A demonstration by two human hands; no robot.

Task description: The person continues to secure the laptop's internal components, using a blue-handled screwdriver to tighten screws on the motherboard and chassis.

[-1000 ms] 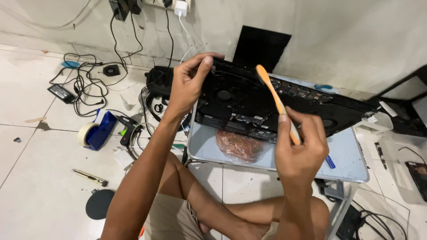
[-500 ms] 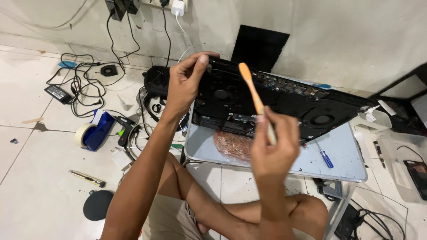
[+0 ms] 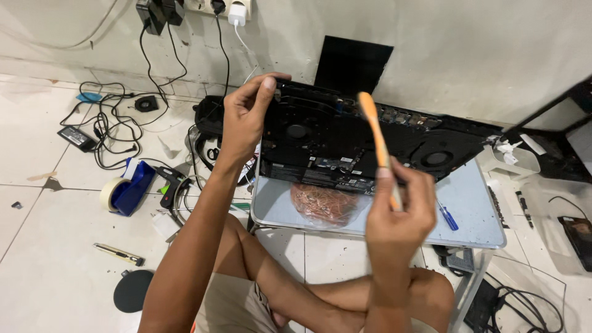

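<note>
Right hand (image 3: 399, 213) raised orange tool (image 3: 377, 145) more upright.

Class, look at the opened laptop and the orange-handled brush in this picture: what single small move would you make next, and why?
Probably lower the brush tip onto the laptop's exposed inside. The right hand holds the orange-handled brush raised above the opened laptop, seemingly not touching it, while the left hand grips the laptop's upper left corner, tilting it up off the small table. The fans lie uncovered.
</note>
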